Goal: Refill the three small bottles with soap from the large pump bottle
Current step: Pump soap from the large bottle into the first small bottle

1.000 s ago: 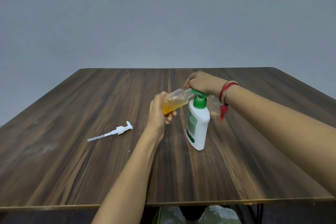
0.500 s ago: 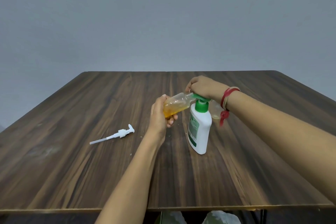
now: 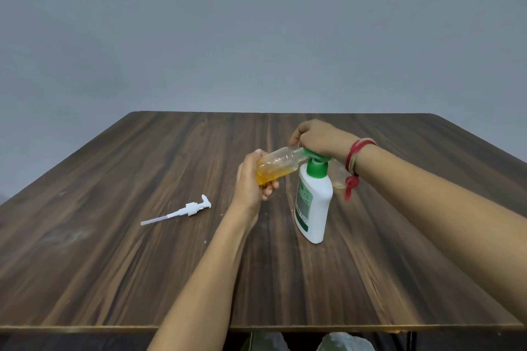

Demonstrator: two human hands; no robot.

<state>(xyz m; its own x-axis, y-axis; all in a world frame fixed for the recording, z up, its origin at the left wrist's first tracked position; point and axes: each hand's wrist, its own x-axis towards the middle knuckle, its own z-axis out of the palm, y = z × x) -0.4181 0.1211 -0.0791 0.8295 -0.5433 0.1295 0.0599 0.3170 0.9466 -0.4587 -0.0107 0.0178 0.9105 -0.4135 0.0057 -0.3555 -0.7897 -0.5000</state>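
My left hand (image 3: pixel 251 179) is wrapped around the base of a clear plastic small bottle (image 3: pixel 276 166), part full of amber soap (image 3: pixel 271 174). It lies tilted, neck up and to the right, mouth at the green spout. My right hand (image 3: pixel 319 138) presses closed on the pump (image 3: pixel 315 158) of the smooth white pump bottle (image 3: pixel 313 205), upright on the wood-grain table (image 3: pixel 114 251). A loose white dispenser (image 3: pixel 182 210) lies left.
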